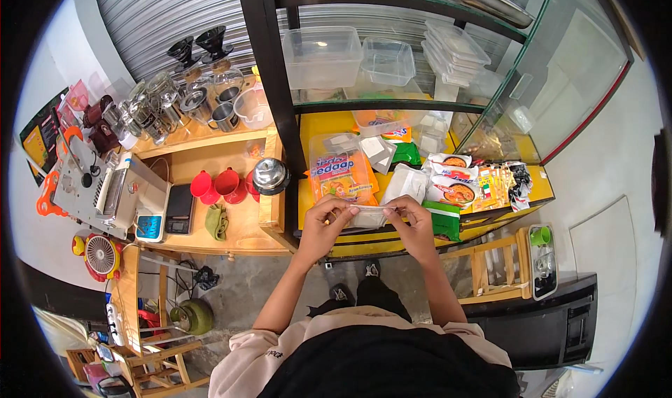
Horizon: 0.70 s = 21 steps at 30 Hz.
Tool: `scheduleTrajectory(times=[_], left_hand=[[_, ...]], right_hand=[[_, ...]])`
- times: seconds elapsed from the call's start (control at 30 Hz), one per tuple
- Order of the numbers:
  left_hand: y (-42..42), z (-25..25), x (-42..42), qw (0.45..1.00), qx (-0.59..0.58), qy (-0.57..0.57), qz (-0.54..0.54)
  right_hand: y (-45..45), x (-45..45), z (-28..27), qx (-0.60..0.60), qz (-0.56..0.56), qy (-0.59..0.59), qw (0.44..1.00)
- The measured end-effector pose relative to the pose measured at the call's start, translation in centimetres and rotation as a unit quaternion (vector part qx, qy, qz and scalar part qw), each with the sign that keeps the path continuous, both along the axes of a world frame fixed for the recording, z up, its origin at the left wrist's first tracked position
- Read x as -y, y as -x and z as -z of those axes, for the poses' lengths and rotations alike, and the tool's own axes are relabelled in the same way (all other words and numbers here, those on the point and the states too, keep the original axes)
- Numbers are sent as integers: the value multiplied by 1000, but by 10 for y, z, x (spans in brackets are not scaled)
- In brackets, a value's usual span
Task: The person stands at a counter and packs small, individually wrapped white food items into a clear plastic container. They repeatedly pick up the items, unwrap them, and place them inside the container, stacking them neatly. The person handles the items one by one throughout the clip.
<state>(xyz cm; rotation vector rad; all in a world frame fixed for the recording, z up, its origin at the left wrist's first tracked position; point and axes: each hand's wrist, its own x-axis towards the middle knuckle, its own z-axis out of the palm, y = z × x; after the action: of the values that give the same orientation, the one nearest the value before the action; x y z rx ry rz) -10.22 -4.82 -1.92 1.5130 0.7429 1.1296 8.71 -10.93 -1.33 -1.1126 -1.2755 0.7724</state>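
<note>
My left hand (326, 223) and my right hand (412, 223) pinch a small, flat translucent packet (369, 218) between thumbs and fingers, one at each end. What it contains is too small to tell. Below it is the yellow shelf (306, 209) of a glass display case. Beyond my left hand, a clear plastic container (320, 148) and orange instant noodle packs (341, 175) lie together. A white packet (407, 184) lies just past my right hand, with white noodle packs (452, 180) beside it. A green packet (443, 220) rests near my right wrist.
Glass shelves above hold clear plastic tubs (321, 56) and stacked lids (457, 51). The wooden counter at left carries red cups (228, 182), a kettle (270, 175), a scale (179, 209) and a cloth (216, 222). An open glass door (572, 83) stands at right.
</note>
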Motion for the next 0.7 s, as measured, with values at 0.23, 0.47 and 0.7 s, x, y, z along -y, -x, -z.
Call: scheduleTrajectory(times=[0.23, 0.47, 0.7], left_hand=[[2, -20, 4, 989, -104, -104, 11], [2, -14, 1, 991, -86, -99, 27], [3, -17, 5, 992, -83, -95, 24]], right_hand=[[3, 4, -3, 19, -3, 5, 1000], [10, 9, -11, 19, 4, 8, 1000], [4, 10, -5, 65, 17, -10, 998]])
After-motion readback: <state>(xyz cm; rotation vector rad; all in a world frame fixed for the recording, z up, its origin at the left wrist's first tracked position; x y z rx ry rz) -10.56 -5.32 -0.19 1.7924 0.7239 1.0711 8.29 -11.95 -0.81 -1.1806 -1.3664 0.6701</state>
